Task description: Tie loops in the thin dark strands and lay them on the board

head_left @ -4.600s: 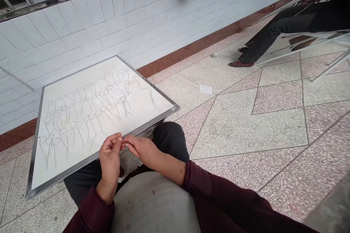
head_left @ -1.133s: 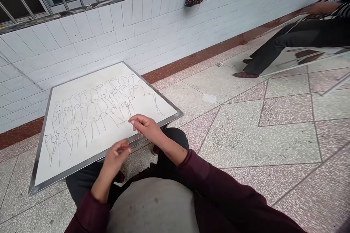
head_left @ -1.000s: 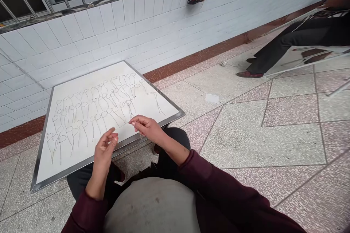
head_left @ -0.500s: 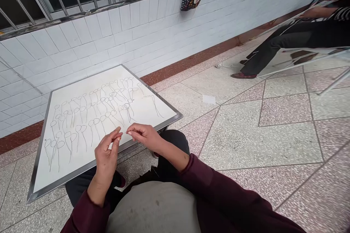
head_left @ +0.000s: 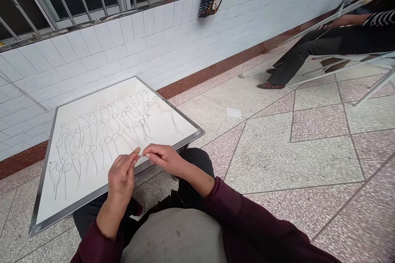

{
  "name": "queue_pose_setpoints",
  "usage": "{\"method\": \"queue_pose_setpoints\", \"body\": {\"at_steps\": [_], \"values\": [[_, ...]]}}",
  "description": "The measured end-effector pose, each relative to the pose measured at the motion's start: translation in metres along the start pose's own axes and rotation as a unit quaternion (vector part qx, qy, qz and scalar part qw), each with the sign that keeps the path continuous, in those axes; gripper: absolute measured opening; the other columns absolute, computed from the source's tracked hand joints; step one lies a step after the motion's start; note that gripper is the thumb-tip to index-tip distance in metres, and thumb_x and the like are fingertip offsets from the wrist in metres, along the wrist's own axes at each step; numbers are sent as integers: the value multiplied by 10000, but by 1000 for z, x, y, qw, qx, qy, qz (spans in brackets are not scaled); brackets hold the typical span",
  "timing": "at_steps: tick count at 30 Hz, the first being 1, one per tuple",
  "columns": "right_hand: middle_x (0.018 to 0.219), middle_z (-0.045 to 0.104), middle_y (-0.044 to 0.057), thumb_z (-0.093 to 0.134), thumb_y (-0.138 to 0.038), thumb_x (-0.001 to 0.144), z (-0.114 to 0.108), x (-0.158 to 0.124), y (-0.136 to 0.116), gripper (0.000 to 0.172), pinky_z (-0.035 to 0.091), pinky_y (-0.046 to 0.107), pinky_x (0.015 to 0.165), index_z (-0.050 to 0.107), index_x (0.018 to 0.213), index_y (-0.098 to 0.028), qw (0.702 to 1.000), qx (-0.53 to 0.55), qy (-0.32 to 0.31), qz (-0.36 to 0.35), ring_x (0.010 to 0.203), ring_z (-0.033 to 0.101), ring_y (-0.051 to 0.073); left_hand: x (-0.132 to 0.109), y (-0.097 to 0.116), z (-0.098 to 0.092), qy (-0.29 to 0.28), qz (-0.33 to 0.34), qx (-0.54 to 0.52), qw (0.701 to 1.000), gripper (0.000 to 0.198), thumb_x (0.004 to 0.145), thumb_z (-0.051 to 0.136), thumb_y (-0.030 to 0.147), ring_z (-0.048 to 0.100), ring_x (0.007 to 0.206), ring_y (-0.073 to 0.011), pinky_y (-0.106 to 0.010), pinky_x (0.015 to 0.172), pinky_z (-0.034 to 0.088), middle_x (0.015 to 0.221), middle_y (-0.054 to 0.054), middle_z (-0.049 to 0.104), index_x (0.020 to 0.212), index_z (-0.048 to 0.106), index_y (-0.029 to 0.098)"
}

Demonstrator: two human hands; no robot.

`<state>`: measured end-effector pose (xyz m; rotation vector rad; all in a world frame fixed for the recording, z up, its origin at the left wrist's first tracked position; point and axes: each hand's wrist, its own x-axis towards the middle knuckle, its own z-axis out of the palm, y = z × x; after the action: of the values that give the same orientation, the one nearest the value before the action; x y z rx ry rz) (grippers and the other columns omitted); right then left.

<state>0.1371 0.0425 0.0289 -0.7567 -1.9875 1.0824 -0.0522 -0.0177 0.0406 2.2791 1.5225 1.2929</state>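
Just above the near edge of a white-topped table (head_left: 101, 189), my two hands meet almost fingertip to fingertip. My left hand (head_left: 122, 172) is closed in a pinch, thumb against forefinger. A similar pinch closes my right hand (head_left: 163, 158), its fingertips a small gap away from the left ones. Whatever the fingers hold is too small and thin to make out. Beyond the hands, several thin looped wires or strings (head_left: 82, 159) lie in rows, each a round loop with a loose tail. A few straight strands (head_left: 173, 119) rest near the right corner.
A metal rim (head_left: 188, 136) edges the table. Behind it is a white tiled wall (head_left: 123, 49) with a barred window and a hanging dark bag (head_left: 211, 3). At right, another person (head_left: 308, 49) sits by a pale metal frame. A white paper piece (head_left: 233, 113) lies on the floor.
The left thumb and forefinger have drawn closer together, and the fingertips of both hands sit slightly nearer each other. The view has shifted a little. The looped pieces lie as before.
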Motion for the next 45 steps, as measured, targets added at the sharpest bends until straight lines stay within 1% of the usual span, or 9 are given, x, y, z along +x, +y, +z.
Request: {"method": "queue_pose_setpoints", "body": {"at_steps": [4,7,13,15,18,21,24,33,45], "values": [[699,579,-20,456,-254,954,-2,-1,1,202,376,220,593,646,1006,-210,1000,-19,-3,-9,599,503,111,-6,-1,3,18,-14,-19,1000,362,937,470,155,671,922,-181,-346,828,534,1085,-22,724,1244,615,283],[698,578,-14,465,-281,954,-4,-1,3,204,384,221,592,649,995,-205,999,-32,23,-9,603,503,116,-11,-1,4,47,-58,-14,997,338,939,474,184,670,920,-186,-346,832,531,1012,-27,734,1235,618,262],[725,615,0,460,-284,956,-10,-2,10,211,383,233,593,649,1003,-205,995,-80,67,-5,596,512,124,-8,2,-6,110,-111,28,987,336,926,499,246,643,961,-210,-380,870,503,970,-38,724,1243,608,250],[769,639,6,460,-274,955,-13,-2,9,207,384,238,605,650,1010,-212,992,-101,78,-9,610,525,127,-3,6,-8,108,-99,50,988,385,906,526,258,621,990,-229,-395,864,497,1010,-50,714,1288,574,248],[836,669,10,467,-258,953,-12,-3,5,197,394,239,627,651,1009,-217,991,-112,74,-21,649,552,129,6,12,-2,57,-34,76,995,465,890,556,239,606,1003,-234,-396,869,481,1059,-52,712,1353,512,247],[868,681,12,465,-255,955,-10,-2,0,200,409,234,637,651,1019,-220,993,-99,62,-31,681,573,132,11,14,8,28,36,89,995,478,919,502,168,633,904,-200,-368,853,473,1013,-42,727,1388,473,255],[865,680,14,468,-248,951,-8,-2,-1,202,420,233,648,653,1028,-218,994,-94,48,-35,705,585,136,13,11,15,28,62,87,994,500,930,465,127,636,813,-179,-336,796,480,973,-39,730,1415,438,249],[838,680,9,464,-229,952,-5,-3,1,203,423,232,653,649,1036,-219,994,-96,32,-44,693,591,134,6,6,14,9,83,133,988,530,909,436,84,654,808,-188,-339,771,459,930,-47,729,1413,448,248],[857,687,8,461,-226,952,-9,-6,0,210,417,236,659,657,1028,-220,993,-107,32,-26,702,591,135,-1,-1,10,16,60,99,993,511,905,449,89,651,806,-186,-345,812,465,918,-41,716,1389,483,247]]}}
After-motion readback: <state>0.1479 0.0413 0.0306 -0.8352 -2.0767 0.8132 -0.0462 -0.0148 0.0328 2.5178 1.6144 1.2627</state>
